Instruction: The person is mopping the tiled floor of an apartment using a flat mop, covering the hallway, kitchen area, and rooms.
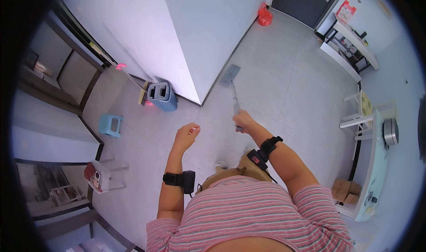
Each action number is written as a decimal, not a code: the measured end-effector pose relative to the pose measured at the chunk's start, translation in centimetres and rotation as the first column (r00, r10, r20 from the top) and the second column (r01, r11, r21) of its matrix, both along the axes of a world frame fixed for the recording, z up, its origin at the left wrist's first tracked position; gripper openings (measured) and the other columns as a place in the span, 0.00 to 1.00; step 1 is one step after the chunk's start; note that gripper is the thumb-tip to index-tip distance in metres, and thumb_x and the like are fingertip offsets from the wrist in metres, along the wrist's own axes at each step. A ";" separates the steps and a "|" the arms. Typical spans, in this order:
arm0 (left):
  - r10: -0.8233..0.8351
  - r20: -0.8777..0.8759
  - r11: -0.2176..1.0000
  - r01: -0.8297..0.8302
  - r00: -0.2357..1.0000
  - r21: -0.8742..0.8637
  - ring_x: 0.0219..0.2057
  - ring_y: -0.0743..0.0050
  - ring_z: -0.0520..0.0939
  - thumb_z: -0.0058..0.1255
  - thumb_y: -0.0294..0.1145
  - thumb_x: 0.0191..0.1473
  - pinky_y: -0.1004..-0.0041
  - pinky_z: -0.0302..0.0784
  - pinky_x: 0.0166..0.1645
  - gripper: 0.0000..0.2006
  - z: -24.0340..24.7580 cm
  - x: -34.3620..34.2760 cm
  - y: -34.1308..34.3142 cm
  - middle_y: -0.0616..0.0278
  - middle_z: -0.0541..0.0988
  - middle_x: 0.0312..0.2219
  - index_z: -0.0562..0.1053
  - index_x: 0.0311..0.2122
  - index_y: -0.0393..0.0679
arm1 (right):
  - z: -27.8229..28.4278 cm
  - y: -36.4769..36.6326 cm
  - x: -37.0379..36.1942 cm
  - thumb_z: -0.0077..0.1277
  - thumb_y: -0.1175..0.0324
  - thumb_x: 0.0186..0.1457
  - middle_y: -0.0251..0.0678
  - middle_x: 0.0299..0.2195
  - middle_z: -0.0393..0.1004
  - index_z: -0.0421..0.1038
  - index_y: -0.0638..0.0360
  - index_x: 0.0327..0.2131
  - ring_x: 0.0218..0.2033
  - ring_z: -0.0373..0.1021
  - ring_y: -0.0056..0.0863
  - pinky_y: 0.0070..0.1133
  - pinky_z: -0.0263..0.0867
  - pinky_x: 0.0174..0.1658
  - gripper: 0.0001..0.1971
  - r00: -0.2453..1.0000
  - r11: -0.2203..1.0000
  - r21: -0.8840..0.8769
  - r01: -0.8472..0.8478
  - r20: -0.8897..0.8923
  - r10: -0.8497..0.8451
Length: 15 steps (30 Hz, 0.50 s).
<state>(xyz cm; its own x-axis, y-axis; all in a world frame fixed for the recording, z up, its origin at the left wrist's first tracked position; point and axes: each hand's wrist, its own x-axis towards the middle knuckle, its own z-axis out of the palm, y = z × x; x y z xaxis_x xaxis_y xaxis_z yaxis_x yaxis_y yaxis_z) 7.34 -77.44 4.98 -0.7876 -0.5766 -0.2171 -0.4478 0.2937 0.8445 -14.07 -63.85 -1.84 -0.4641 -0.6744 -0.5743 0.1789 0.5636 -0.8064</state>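
Observation:
My right hand (242, 119) is wrapped round the grey handle of a flat mop (234, 96). Its grey rectangular head (230, 75) lies flat on the floor ahead, close to the white wall's base. To the left, my left hand (187, 135) is held up in front of me with its fingers curled and thumb and fingertips together. Whatever may be between those fingertips is too small to make out.
The white wall's corner (200, 102) juts toward me. Left of it stand a blue mop bucket (165, 97), a broom (143, 93) and a blue stool (111, 125). A red bag (265, 16) sits near the dark door (306, 3). Along the right stand a white chair (357, 112) and table (374, 163).

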 end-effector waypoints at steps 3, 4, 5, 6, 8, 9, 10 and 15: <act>0.075 0.024 0.997 -0.076 0.997 0.034 0.13 0.80 0.68 0.45 0.34 0.44 0.80 0.64 0.18 0.10 -0.9 1.4 -0.9 0.63 0.69 0.15 0.70 0.29 0.38 | 3.4 -2.8 2.4 0.40 0.73 0.37 0.36 0.14 0.57 0.55 0.60 0.30 0.10 0.57 0.26 0.23 0.46 0.09 0.12 0.985 0.976 0.131 0.171 0.006 -0.173; 0.083 0.040 0.996 -0.085 0.996 0.032 0.13 0.78 0.69 0.45 0.35 0.43 0.79 0.65 0.20 0.10 -0.9 0.8 -0.9 0.62 0.70 0.15 0.70 0.29 0.39 | 3.4 -2.9 1.3 0.40 0.73 0.37 0.36 0.14 0.57 0.55 0.60 0.30 0.10 0.57 0.26 0.23 0.46 0.09 0.12 0.984 0.975 0.134 0.174 -0.002 -0.176; 0.095 0.063 0.995 -0.097 0.993 0.030 0.13 0.75 0.70 0.45 0.36 0.43 0.77 0.65 0.21 0.11 -1.1 0.6 -1.0 0.60 0.71 0.16 0.71 0.30 0.40 | 3.0 -3.1 0.3 0.41 0.73 0.37 0.36 0.14 0.57 0.55 0.61 0.31 0.11 0.57 0.26 0.23 0.47 0.09 0.13 0.984 0.975 0.131 0.178 0.006 -0.180; 0.098 0.061 0.994 -0.100 0.993 0.034 0.13 0.75 0.70 0.45 0.36 0.43 0.77 0.65 0.21 0.11 -1.3 0.3 -1.1 0.60 0.71 0.16 0.71 0.30 0.40 | 2.6 -3.3 -0.7 0.42 0.74 0.36 0.35 0.14 0.57 0.55 0.61 0.31 0.11 0.57 0.26 0.24 0.48 0.10 0.14 0.983 0.975 0.127 0.180 0.014 -0.183; 0.131 0.056 0.990 -0.133 0.990 0.035 0.13 0.76 0.70 0.45 0.35 0.43 0.77 0.65 0.21 0.11 -1.7 -0.2 -1.6 0.60 0.71 0.16 0.70 0.30 0.40 | 1.9 -3.8 -3.1 0.39 0.74 0.37 0.41 0.21 0.60 0.55 0.62 0.35 0.15 0.60 0.30 0.26 0.53 0.11 0.16 0.989 0.978 0.148 0.149 -0.034 -0.146; 0.139 0.052 0.989 -0.140 0.989 0.034 0.13 0.76 0.70 0.45 0.35 0.43 0.77 0.65 0.21 0.11 -1.8 -0.6 -1.9 0.60 0.71 0.16 0.70 0.30 0.40 | 1.6 -4.3 -4.5 0.37 0.75 0.38 0.47 0.27 0.64 0.55 0.64 0.39 0.19 0.64 0.33 0.29 0.57 0.12 0.18 0.991 0.979 0.165 0.122 -0.078 -0.110; 0.160 0.069 0.986 -0.164 0.985 0.042 0.13 0.78 0.69 0.45 0.34 0.44 0.79 0.64 0.20 0.10 -2.0 -1.1 -2.2 0.61 0.70 0.16 0.70 0.30 0.39 | 1.3 -5.0 -5.9 0.37 0.75 0.38 0.47 0.27 0.64 0.55 0.64 0.39 0.19 0.64 0.33 0.29 0.57 0.12 0.18 0.991 0.980 0.163 0.115 -0.082 -0.103; 0.238 0.132 0.967 -0.247 0.962 0.061 0.13 0.80 0.69 0.44 0.33 0.44 0.80 0.64 0.18 0.10 -2.7 -3.2 -3.2 0.63 0.70 0.15 0.70 0.30 0.38 | 0.5 -9.2 -11.7 0.42 0.74 0.36 0.46 0.26 0.65 0.58 0.64 0.37 0.21 0.64 0.36 0.30 0.59 0.15 0.19 0.989 0.965 0.217 0.149 -0.028 -0.147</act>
<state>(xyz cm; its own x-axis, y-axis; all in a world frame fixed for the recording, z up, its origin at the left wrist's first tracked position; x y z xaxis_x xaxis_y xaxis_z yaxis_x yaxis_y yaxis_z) 4.13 -80.62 2.30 -0.5909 -0.7249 -0.3541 -0.5990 0.1003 0.7944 -25.81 -73.10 -1.39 -0.5567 -0.4571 -0.6936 0.2652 0.6935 -0.6699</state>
